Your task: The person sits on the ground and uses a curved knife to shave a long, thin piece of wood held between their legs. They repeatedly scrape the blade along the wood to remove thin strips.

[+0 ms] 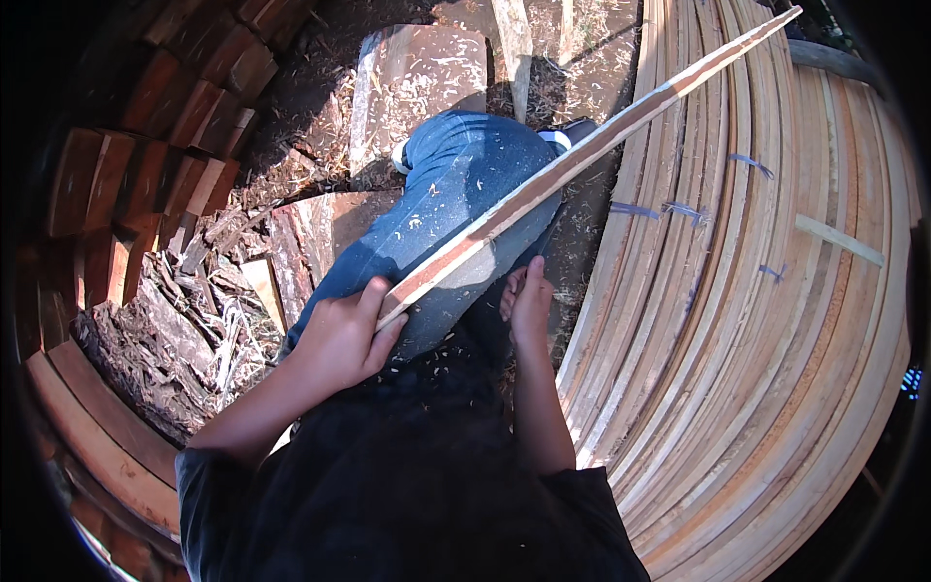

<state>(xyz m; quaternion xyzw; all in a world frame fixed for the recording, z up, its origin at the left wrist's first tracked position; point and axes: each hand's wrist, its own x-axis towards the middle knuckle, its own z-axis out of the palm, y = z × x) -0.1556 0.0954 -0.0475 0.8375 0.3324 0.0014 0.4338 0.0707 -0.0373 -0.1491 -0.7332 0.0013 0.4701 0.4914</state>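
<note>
A long, thin wooden strip [593, 145], pale along its edges with a reddish-brown band, slants up from my left hand [341, 332] to the far right. My left fingers and thumb pinch its near end. The strip passes over my bent leg in blue jeans [456, 184], which is dusted with wood shavings. Below the strip, beside my knee, is my right hand [529, 303], apart from the wood. Its fingers are curled in with the thumb on top; whatever they may hold is hidden against the dark shade.
To my right lies a wide stack of long wooden strips [737, 320], some tied with bluish bands [686, 210]. Stacked reddish wood blocks [145, 184] curve along the left. Bark scraps [179, 325] and broad boards [422, 82] strewn with shavings cover the ground.
</note>
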